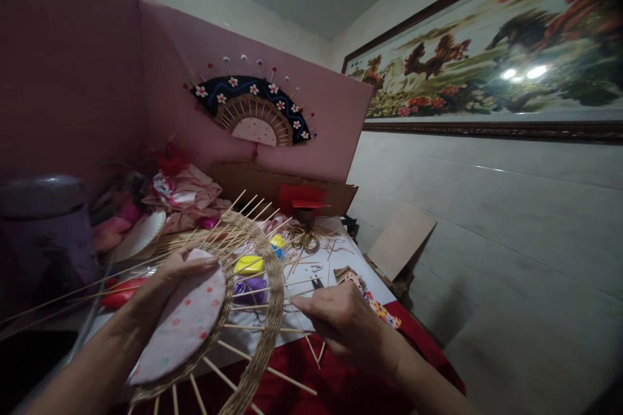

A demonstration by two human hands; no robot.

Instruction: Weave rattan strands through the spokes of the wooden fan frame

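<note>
A half-made fan [195,318] tilts in front of me, with a pale, red-dotted fabric centre, thin wooden sticks radiating out and a woven twine band [276,279] round them. My left hand [182,267] grips it at the upper edge of the fabric, thumb on top. Beside the fan's right side, my right hand [345,321] has its fingers curled, the index fingertip at the ends of the sticks. What those fingers hold, if anything, is hidden. Dark tool tips [316,282] show just behind that hand; I cannot tell whether it touches them.
A finished dark fan with white flowers [253,89] hangs on the pink panel [321,110]. Yellow [249,264] and purple packets [250,290], loose sticks and a twine coil [307,241] lie on the white table. Pink cloth [195,188] is heaped at left; red cloth [292,369] covers the front.
</note>
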